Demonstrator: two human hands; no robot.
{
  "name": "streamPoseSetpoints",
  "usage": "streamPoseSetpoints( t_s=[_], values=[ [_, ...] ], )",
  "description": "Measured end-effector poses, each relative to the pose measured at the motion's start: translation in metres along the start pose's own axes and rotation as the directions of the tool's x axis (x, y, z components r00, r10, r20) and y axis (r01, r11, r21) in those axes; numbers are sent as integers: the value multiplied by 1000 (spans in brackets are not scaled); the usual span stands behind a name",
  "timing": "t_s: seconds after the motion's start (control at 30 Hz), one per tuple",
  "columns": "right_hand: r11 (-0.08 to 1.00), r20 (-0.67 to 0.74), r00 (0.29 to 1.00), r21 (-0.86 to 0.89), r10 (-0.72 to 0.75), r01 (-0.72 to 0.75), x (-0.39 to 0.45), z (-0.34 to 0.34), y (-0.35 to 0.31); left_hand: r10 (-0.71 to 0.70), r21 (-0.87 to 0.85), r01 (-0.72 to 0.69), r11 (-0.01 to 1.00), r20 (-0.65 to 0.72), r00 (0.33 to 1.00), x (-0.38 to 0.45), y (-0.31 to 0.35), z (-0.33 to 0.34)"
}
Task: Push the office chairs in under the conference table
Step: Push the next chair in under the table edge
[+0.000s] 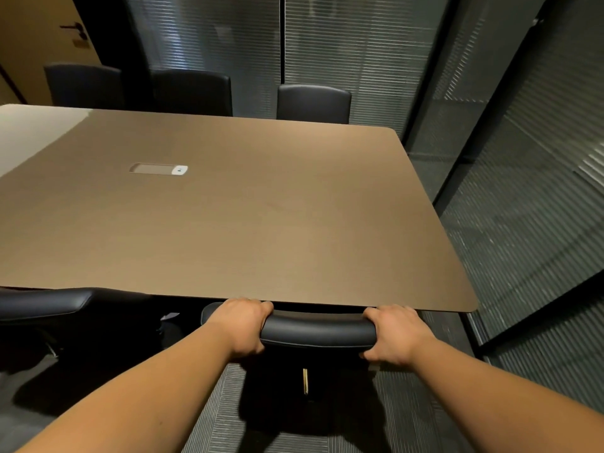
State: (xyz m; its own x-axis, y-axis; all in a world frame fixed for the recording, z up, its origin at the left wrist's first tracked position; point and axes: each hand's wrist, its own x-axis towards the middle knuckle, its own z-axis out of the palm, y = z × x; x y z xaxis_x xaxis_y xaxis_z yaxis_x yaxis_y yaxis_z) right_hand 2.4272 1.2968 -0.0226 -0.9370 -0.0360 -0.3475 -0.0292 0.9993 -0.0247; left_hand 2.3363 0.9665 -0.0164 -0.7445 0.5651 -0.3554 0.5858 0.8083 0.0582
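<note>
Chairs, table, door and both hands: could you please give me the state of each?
Near chair: backrest top at table edge, gripped.
Left hand: grips backrest.
Right hand: grips backrest.
Chair at left: backrest at table edge.
Three far chairs: pushed in.
Conference table: cable hatch closed.
Door: closed.

Both arms extended forward; left hand (243,325) and right hand (394,335) gripping, fingers curled over.
</note>
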Motion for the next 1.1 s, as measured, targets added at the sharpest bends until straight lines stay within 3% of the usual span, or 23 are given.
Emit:
streamPoseSetpoints(
  t_s=[0.63, 0.8, 1.1],
  values=[
    [999, 94, 995, -13, 38, -37, 14, -23, -7, -12, 17, 11, 1000, 70, 997, 18, -6, -14],
    [993, 127, 989, 86, 70, -81, 6, -32, -10, 5, -114, 1, 993, 56, 998, 11, -5, -28],
    [959, -204, 971, 274, 125, -66, -6, -91, -24, -28, -147, 1, 989, -179, 983, 11, 1, -95]
  ],
)
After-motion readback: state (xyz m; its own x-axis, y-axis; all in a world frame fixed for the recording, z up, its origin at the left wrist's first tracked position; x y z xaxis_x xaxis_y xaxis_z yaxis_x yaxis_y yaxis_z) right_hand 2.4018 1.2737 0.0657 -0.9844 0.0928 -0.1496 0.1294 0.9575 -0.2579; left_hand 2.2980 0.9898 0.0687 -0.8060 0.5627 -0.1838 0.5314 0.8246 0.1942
